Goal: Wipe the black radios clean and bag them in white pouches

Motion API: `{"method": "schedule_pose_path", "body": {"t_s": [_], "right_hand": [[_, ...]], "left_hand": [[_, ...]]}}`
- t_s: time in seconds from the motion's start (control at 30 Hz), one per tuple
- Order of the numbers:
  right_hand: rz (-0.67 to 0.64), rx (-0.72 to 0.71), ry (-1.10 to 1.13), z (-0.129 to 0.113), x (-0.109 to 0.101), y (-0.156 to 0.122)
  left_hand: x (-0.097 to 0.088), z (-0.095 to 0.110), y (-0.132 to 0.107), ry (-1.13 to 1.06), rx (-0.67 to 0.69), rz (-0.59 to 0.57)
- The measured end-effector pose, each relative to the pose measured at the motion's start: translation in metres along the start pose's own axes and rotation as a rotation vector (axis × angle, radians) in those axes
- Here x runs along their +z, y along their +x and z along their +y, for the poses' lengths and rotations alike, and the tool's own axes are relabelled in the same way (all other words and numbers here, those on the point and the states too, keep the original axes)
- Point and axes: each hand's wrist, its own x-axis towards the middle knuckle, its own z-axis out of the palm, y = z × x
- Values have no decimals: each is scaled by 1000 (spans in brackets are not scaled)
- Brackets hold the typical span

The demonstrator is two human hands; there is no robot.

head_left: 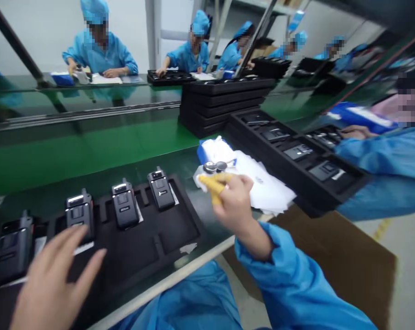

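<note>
My left hand [52, 279] is open, fingers apart, over the black foam tray [125, 256]. Its fingertips overlap the lower part of a black handheld radio [79, 208]; I cannot tell whether they touch it. Yellow finger cots [212, 183] cover fingers of my right hand [235, 201], which is closed at a small white wipe [201, 179] by two round metal-topped containers [215, 167]. Other radios with stubby antennas lie in the tray: one at far left [11, 250], one in the middle [125, 204] and one at right [161, 189]. White labels show beside them.
Behind my right hand are a blue box of white wipes [217, 150] and white paper sheets [265, 183]. A filled black tray [297, 160] and stacked trays [221, 105] stand beyond. A co-worker's sleeve [382, 169] is at right. The green belt [90, 146] runs behind.
</note>
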Motion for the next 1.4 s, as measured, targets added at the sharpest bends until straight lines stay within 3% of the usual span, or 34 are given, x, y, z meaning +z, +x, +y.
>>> {"method": "schedule_pose_path", "body": {"t_s": [0.1,0.17,0.3,0.47,0.57,0.7,0.8,0.97,1.1,1.23,1.4], "right_hand": [[-81,145,-189,40,-4,25],[-190,182,-218,53,1,34],[-321,167,-242,56,14,34],[-398,83,-285,58,17,26],[-407,22,-282,65,16,25],[-210,-26,-227,67,16,29],[-113,-98,-174,50,19,39],[-144,-357,-98,1,46,56],[-144,-442,-93,-24,79,59],[-105,-509,-100,-33,98,56],[-124,-507,-110,-26,100,51]], "left_hand": [[30,38,-7,-66,260,-54],[45,58,-6,-102,344,-63],[67,86,-6,-102,365,-136],[90,106,-12,-40,332,-250],[99,110,-9,51,292,-312],[108,112,-3,113,225,-374],[113,112,-2,115,216,-409],[117,111,-5,104,189,-429],[118,109,-6,108,213,-428],[118,109,-5,110,245,-408],[116,110,-4,89,229,-415]]}}
